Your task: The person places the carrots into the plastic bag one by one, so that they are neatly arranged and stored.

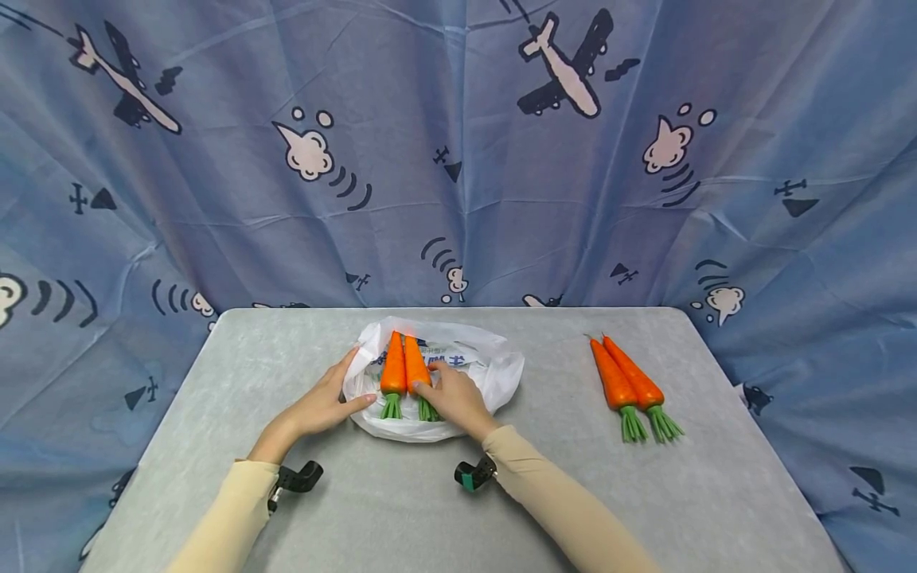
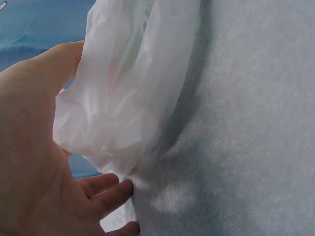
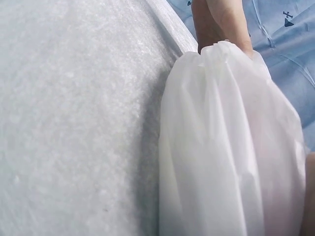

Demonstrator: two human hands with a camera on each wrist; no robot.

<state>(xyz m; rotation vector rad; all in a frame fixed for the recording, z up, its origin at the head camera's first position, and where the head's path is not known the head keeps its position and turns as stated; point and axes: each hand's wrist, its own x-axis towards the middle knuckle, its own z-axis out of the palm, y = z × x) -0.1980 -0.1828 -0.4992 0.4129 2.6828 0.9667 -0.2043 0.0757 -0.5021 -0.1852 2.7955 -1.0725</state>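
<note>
A white plastic bag [image 1: 501,374] with blue print lies with its mouth spread open on the table. Inside it are two orange carrots with green tops, side by side: a left carrot [image 1: 393,370] and a right carrot [image 1: 413,358]. My right hand [image 1: 458,395] reaches into the bag and pinches the right carrot between thumb and fingers. At the bag's left side my left hand [image 1: 325,402] holds the rim, thumb over the edge. In the left wrist view, fingers [image 2: 114,196] spread beside the bag. The right wrist view shows mainly the bag's outer wall [image 3: 221,147].
Two more carrots [image 1: 623,382] lie together on the right of the grey table [image 1: 573,493], tops toward the near edge. A blue curtain [image 1: 401,159] printed with planes hangs behind the table. Each forearm carries a black wrist camera [image 1: 301,477].
</note>
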